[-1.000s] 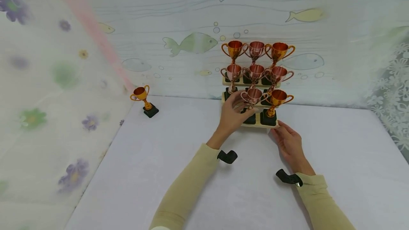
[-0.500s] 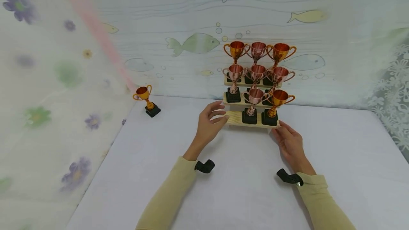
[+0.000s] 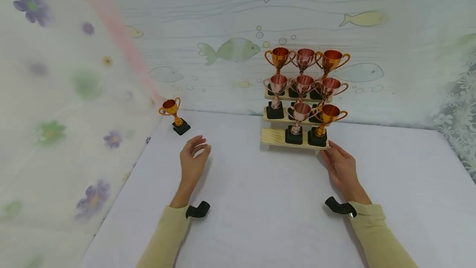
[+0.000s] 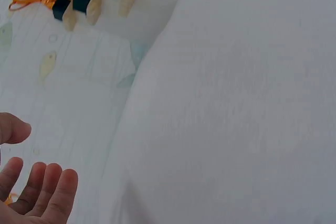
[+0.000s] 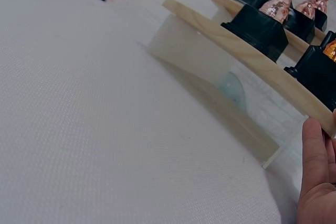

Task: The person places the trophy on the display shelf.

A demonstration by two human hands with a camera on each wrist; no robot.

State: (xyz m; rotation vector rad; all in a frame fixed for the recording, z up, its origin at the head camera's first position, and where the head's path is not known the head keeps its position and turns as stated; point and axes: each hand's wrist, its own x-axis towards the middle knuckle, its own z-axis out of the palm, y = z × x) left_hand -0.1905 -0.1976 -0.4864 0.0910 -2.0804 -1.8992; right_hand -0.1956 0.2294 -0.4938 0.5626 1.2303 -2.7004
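My left hand (image 3: 193,162) is above the white table with nothing in it, fingers loosely bent and thumb apart from them. Just beyond it a small gold trophy cup (image 3: 171,108) on a black base stands at the table's back left. My right hand (image 3: 341,168) holds the right end of a three-step display stand (image 3: 274,136) with wooden shelves and clear supports. In the right wrist view the thumb (image 5: 314,153) lies against the stand's end under the wood. On the bottom shelf stand a rose-gold trophy (image 3: 300,113) and a gold trophy (image 3: 329,115); its left end is bare wood.
Three trophies stand on each of the upper two shelves, among them a rose-gold cup (image 3: 278,84) and a gold cup (image 3: 279,57). Behind the stand hangs a fish-printed curtain (image 3: 223,15). A flower-printed sheet (image 3: 74,106) borders the table's left side.
My left hand has let go of the rose-gold trophy on the bottom shelf and moved left, close to the lone gold trophy. The right hand stays at the stand's end.
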